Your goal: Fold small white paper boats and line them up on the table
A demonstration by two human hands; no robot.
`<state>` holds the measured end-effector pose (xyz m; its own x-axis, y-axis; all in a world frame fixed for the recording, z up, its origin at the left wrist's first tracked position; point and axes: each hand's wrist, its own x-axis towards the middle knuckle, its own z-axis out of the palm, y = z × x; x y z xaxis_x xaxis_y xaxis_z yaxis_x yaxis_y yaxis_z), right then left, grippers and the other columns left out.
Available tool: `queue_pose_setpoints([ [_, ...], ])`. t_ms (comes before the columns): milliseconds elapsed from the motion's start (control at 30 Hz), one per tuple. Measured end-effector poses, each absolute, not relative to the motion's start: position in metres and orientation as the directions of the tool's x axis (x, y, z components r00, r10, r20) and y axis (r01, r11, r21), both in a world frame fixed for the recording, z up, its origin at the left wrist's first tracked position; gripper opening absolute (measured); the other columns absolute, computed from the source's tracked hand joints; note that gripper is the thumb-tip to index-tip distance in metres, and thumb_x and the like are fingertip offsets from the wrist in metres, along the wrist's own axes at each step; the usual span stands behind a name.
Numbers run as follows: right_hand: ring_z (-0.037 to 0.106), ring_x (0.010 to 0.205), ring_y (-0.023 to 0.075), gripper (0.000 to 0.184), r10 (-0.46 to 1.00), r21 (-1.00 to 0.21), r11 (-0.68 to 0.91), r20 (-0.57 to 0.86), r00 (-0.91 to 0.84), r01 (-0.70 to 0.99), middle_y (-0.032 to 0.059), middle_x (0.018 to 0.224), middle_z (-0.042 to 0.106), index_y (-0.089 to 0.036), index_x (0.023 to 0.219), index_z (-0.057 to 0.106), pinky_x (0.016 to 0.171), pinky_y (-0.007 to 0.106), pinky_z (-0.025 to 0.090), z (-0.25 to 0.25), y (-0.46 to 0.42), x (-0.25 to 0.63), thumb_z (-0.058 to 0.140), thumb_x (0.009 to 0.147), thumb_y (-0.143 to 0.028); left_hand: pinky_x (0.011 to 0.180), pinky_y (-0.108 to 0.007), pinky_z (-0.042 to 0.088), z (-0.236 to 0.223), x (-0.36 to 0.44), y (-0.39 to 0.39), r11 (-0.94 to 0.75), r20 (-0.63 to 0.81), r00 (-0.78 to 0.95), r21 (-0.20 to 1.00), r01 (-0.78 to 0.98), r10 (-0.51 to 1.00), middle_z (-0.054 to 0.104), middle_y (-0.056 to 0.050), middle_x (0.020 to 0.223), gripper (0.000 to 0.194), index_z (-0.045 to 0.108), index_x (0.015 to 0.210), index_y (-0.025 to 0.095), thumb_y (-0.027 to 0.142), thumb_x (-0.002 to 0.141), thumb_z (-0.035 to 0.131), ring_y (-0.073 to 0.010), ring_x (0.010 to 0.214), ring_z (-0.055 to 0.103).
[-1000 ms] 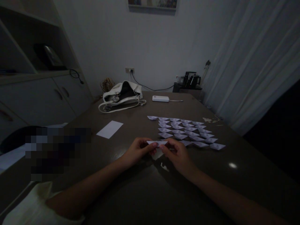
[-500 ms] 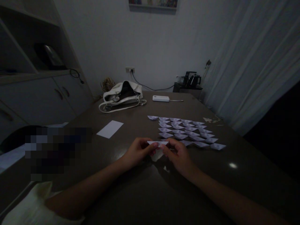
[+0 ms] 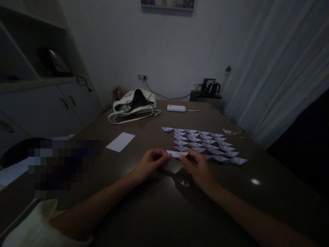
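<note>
Between my hands, just above the dark table [image 3: 144, 212], is a small white folded paper boat [image 3: 177, 154]. My left hand [image 3: 154, 161] pinches its left end between thumb and fingers. The right end is gripped by my right hand [image 3: 199, 166], thumb in front and fingers behind. Beyond my right hand, several folded paper boats [image 3: 195, 144] stand in close rows, the nearest ones partly hidden by that hand. A flat white sheet of paper [image 3: 120, 142] lies to the left, farther back than my left hand.
A white handbag [image 3: 135, 107] sits at the back left of the table. Right of it lies a white power bank [image 3: 176, 108] with a short cable. Paper scraps [image 3: 232, 132] lie near the right edge. A black kettle [image 3: 212, 88] stands beyond the table's far end.
The held paper boat has shifted slightly right and up and now shows a longer, flatter side. My left fingers have slid to its left tip, and the hands are a little farther apart.
</note>
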<state>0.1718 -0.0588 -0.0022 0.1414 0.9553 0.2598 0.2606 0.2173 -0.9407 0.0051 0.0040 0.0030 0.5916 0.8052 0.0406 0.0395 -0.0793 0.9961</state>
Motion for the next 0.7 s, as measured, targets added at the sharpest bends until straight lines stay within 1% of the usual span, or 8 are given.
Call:
queue_pose_setpoints([
  [133, 0.042, 0.048, 0.0103, 0.022, 0.961, -0.949, 0.199, 0.237, 0.140, 0.243, -0.0033, 0.057, 0.046, -0.018, 0.071, 0.052, 0.042, 0.021, 0.033, -0.0023, -0.0583, 0.1720, 0.057, 0.078, -0.039, 0.052, -0.019, 0.037, 0.0026, 0.0054, 0.0048, -0.054, 0.037, 0.612, 0.998, 0.011, 0.790, 0.054, 0.003, 0.055, 0.029, 0.056, 0.064, 0.013, 0.038, 0.078, 0.062, -0.0076, 0.051, 0.048],
  [267, 0.042, 0.049, 0.0099, 0.022, 0.960, -0.948, 0.217, 0.250, 0.123, 0.232, -0.0035, 0.057, 0.045, -0.018, 0.070, 0.052, 0.042, 0.021, 0.032, -0.0030, -0.0587, 0.1719, 0.057, 0.079, -0.038, 0.054, -0.019, 0.038, -0.0001, 0.0060, 0.0067, -0.067, 0.044, 0.648, 0.998, 0.012, 0.761, 0.055, 0.003, 0.056, 0.030, 0.057, 0.065, 0.013, 0.039, 0.078, 0.061, -0.0076, 0.052, 0.048],
  [467, 0.042, 0.049, 0.0097, 0.022, 0.964, -0.943, 0.218, 0.249, 0.098, 0.250, -0.0032, 0.058, 0.046, -0.019, 0.070, 0.052, 0.042, 0.021, 0.032, -0.0020, -0.0599, 0.1716, 0.055, 0.081, -0.037, 0.052, -0.019, 0.037, -0.0014, 0.0060, 0.0076, -0.077, 0.058, 0.622, 0.997, 0.005, 0.781, 0.054, 0.003, 0.056, 0.028, 0.057, 0.064, 0.013, 0.038, 0.076, 0.064, -0.0077, 0.051, 0.048],
  [700, 0.043, 0.049, 0.0101, 0.021, 0.965, -0.947, 0.210, 0.240, 0.101, 0.244, -0.0030, 0.057, 0.047, -0.019, 0.071, 0.053, 0.042, 0.021, 0.033, -0.0040, -0.0594, 0.1719, 0.056, 0.081, -0.038, 0.050, -0.018, 0.035, 0.0049, 0.0057, 0.0033, -0.097, 0.065, 0.578, 0.995, 0.024, 0.813, 0.052, 0.003, 0.055, 0.026, 0.057, 0.061, 0.013, 0.034, 0.076, 0.063, -0.0074, 0.051, 0.046],
])
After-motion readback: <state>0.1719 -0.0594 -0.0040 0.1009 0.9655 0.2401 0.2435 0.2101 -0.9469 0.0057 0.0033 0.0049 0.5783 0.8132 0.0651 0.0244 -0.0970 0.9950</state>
